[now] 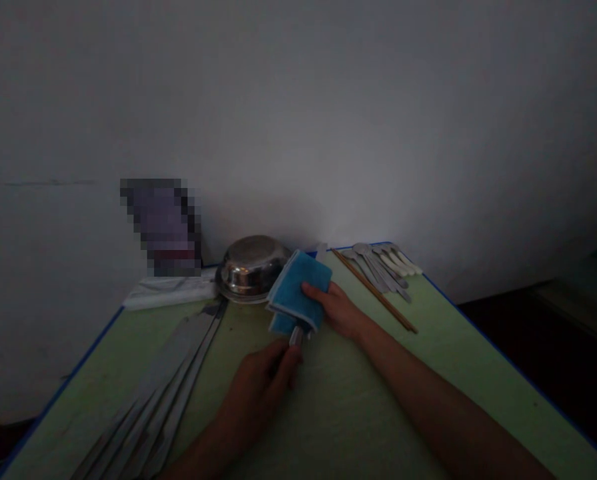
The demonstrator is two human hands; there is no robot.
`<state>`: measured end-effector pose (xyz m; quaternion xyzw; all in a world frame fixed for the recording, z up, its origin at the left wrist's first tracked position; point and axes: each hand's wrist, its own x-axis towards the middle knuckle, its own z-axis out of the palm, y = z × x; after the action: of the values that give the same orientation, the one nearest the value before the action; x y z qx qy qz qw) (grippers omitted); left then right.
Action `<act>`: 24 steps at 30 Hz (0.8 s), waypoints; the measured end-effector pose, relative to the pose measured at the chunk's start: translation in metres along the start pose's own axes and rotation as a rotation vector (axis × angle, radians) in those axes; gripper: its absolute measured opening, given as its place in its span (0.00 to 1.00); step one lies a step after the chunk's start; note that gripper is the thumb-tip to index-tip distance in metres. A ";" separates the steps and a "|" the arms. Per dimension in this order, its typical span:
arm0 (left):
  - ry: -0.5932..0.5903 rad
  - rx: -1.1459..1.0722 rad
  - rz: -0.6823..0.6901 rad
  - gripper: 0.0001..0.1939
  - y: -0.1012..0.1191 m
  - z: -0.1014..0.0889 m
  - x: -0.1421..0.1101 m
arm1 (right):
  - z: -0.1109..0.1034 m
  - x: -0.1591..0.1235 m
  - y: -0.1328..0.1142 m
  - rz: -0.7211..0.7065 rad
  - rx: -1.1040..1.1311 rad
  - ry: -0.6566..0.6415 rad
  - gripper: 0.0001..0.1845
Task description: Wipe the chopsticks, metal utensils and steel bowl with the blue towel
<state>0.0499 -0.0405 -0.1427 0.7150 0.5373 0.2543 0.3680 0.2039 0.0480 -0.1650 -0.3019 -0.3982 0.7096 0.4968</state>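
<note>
My right hand (336, 308) grips a folded blue cloth (296, 288), fingers wrapped round it, over the middle of the green table (328, 407). The cloth covers most of a metal utensil (296, 335); only a short shiny piece of its handle shows below the cloth. My left hand (266, 379) is closed on that handle end, just under the cloth. Which kind of utensil it is stays hidden by the cloth.
An upturned steel bowl (251, 267) stands at the back by the wall. Several long metal utensils (163, 393) lie at the left. Several spoons (386, 263) and wooden chopsticks (376, 291) lie at the back right. White cloth (171, 291) lies back left.
</note>
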 end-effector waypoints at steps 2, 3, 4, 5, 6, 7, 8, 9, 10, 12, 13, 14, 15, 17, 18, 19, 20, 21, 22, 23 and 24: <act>-0.018 -0.006 0.017 0.17 -0.001 0.000 0.000 | -0.001 0.000 0.001 -0.021 -0.006 0.005 0.21; -0.019 -0.006 0.021 0.17 -0.001 0.001 -0.001 | -0.002 0.000 0.001 -0.032 -0.029 -0.018 0.21; -0.018 -0.007 0.022 0.18 -0.001 0.001 -0.001 | -0.004 -0.001 0.000 -0.036 -0.060 -0.051 0.23; -0.014 -0.009 0.021 0.18 -0.001 0.001 -0.001 | -0.005 -0.001 0.000 -0.036 -0.094 -0.086 0.25; -0.006 -0.014 0.017 0.18 0.000 0.001 -0.001 | -0.006 -0.002 -0.001 -0.028 -0.129 -0.117 0.27; 0.000 -0.019 0.012 0.18 0.000 0.001 -0.001 | -0.007 -0.003 -0.002 -0.018 -0.159 -0.142 0.31; 0.006 -0.026 0.009 0.18 0.001 0.000 -0.001 | -0.007 -0.004 -0.004 -0.008 -0.184 -0.160 0.34; 0.008 -0.031 0.008 0.18 0.001 0.000 -0.001 | -0.007 -0.005 -0.005 0.001 -0.208 -0.173 0.37; 0.012 -0.032 0.006 0.18 0.002 0.000 -0.001 | -0.006 -0.006 -0.007 0.008 -0.231 -0.181 0.38; 0.014 -0.027 -0.002 0.17 0.003 0.000 -0.001 | -0.005 -0.008 -0.010 0.017 -0.280 -0.188 0.40; 0.016 -0.024 -0.008 0.17 0.003 0.000 -0.001 | -0.004 -0.008 -0.011 0.018 -0.305 -0.186 0.40; 0.018 -0.022 -0.011 0.17 0.003 -0.001 -0.001 | -0.003 -0.009 -0.012 0.021 -0.329 -0.185 0.40; 0.022 -0.022 -0.015 0.18 0.003 -0.001 -0.001 | -0.002 -0.009 -0.013 0.024 -0.348 -0.188 0.40; 0.025 -0.024 -0.024 0.18 0.004 -0.001 -0.001 | -0.001 -0.010 -0.014 0.030 -0.379 -0.217 0.38; 0.027 -0.028 -0.029 0.19 0.004 -0.002 -0.001 | 0.000 -0.010 -0.014 0.028 -0.395 -0.231 0.37; 0.028 -0.034 -0.035 0.19 0.004 -0.002 -0.001 | 0.000 -0.010 -0.014 0.023 -0.409 -0.239 0.36; 0.028 -0.041 -0.040 0.19 0.004 -0.002 -0.001 | 0.000 -0.010 -0.013 0.016 -0.415 -0.240 0.35; 0.028 -0.048 -0.043 0.19 0.004 -0.003 0.000 | 0.000 -0.009 -0.012 0.014 -0.410 -0.234 0.34; 0.027 -0.057 -0.043 0.19 0.004 -0.003 0.000 | -0.001 -0.009 -0.011 0.021 -0.388 -0.227 0.32; 0.026 -0.062 -0.045 0.19 0.004 -0.003 0.001 | -0.001 -0.009 -0.009 0.034 -0.353 -0.215 0.29; 0.022 -0.062 -0.050 0.18 0.003 -0.003 0.001 | -0.001 -0.008 -0.008 0.049 -0.307 -0.199 0.26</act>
<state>0.0496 -0.0387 -0.1382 0.6868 0.5509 0.2692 0.3902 0.2110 0.0421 -0.1589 -0.3123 -0.5416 0.6786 0.3856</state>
